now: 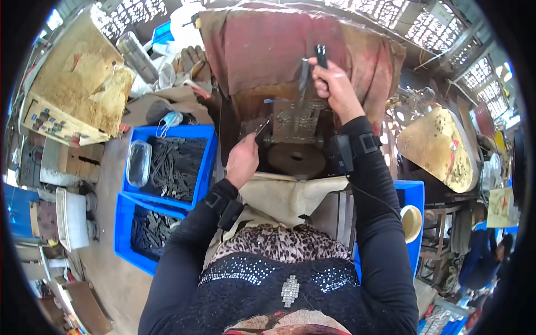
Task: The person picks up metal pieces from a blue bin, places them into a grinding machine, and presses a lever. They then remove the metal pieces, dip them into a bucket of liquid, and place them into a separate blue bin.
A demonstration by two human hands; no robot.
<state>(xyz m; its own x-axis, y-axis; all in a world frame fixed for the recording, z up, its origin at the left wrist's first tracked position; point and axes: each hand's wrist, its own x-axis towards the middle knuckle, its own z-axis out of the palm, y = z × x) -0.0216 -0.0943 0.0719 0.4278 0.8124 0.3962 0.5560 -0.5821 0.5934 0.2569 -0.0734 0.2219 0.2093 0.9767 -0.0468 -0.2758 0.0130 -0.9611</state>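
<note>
In my left hand (243,161), low at the front of a wet brown machine, a thin dark metal piece (263,129) is pinched, pointing up and away. My right hand (336,89) is raised higher and further right, its fingers closed around a black piece (321,56) with a forked, shiny upper end; I cannot tell its exact kind. Just left of that hand hangs a blurred grey rod or tube (303,81). Between and below the hands lies a round brown disc (296,159) with a centre hole. Behind it stands a wet, pitted metal block (296,120).
A reddish cloth (268,50) drapes the machine's top. To the left stand two blue crates (127,226) of dark metal strips, with a clear plastic container (139,163) on the farther one. Another blue crate (411,192) is at my right. A person (486,254) is at far right.
</note>
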